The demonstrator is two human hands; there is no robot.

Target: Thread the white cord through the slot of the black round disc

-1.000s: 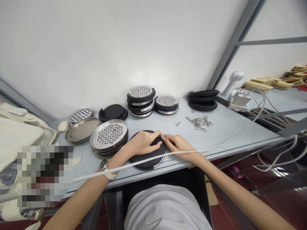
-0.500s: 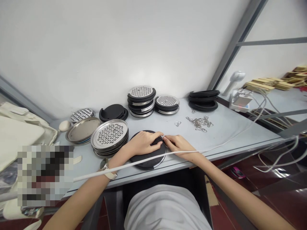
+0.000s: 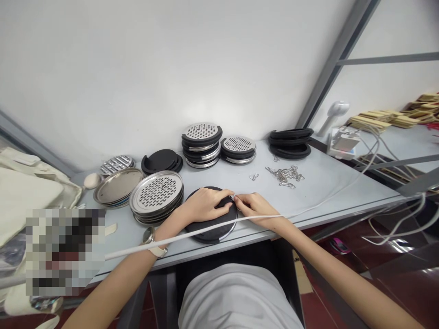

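Note:
In front of me on the table lies a round black disc (image 3: 209,234) with a shiny metal edge showing at its lower right. My left hand (image 3: 207,204) presses on its top and grips it, thumb and index finger pointing at the right rim. At that rim my right hand (image 3: 252,208) pinches a small metal wire clip, mostly hidden by the fingertips. Beyond the right hand sits a pile of loose metal wire clips (image 3: 286,176), with a few more (image 3: 254,177) lying nearer. Left of the disc stands a stack of perforated metal grater plates (image 3: 157,189).
A white cable (image 3: 202,231) crosses over both forearms. At the wall are black-rimmed grater stacks (image 3: 202,145), (image 3: 239,148), black covers (image 3: 163,161) and black rings (image 3: 291,144). Plain metal plates (image 3: 118,185) and cream cloth (image 3: 27,183) lie left. A grey metal post (image 3: 329,87) rises right.
My right fingertips have closed in slightly at the disc's rim, and less of the small metal piece shows. The left hand and disc stay in place.

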